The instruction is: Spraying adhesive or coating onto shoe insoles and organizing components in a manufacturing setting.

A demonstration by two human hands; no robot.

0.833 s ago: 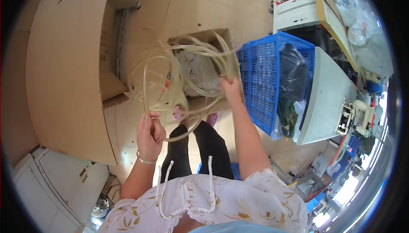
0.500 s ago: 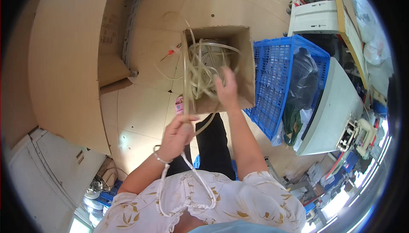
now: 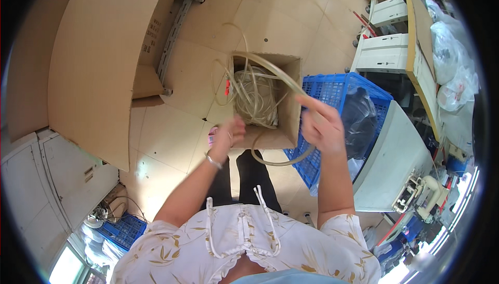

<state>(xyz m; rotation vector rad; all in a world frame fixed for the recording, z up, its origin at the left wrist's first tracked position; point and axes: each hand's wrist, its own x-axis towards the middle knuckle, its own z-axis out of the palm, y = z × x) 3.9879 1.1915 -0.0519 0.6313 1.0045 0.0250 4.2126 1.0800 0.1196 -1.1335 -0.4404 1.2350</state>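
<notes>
A large cardboard carton (image 3: 104, 50), flat-faced and matte, fills the left side above a pale tiled floor (image 3: 166, 141). The left hand (image 3: 230, 132), blurred, is at the near-left corner of a smaller cardboard box (image 3: 292, 104); whether its fingers grip anything cannot be told. A small red piece (image 3: 227, 87) shows by the box's left wall. Translucent yellowish tubing (image 3: 254, 99), smooth and round, lies tangled inside, with loops arching over the rim. It looks light, springy and hard to break, perhaps slick, and is likely best held by several gathered strands, away from loose ends. At right, the right hand (image 3: 325, 130) is wrapped around a raised length, near a blue lattice crate (image 3: 323, 84) holding a glossy dark plastic bag (image 3: 359, 115).
</notes>
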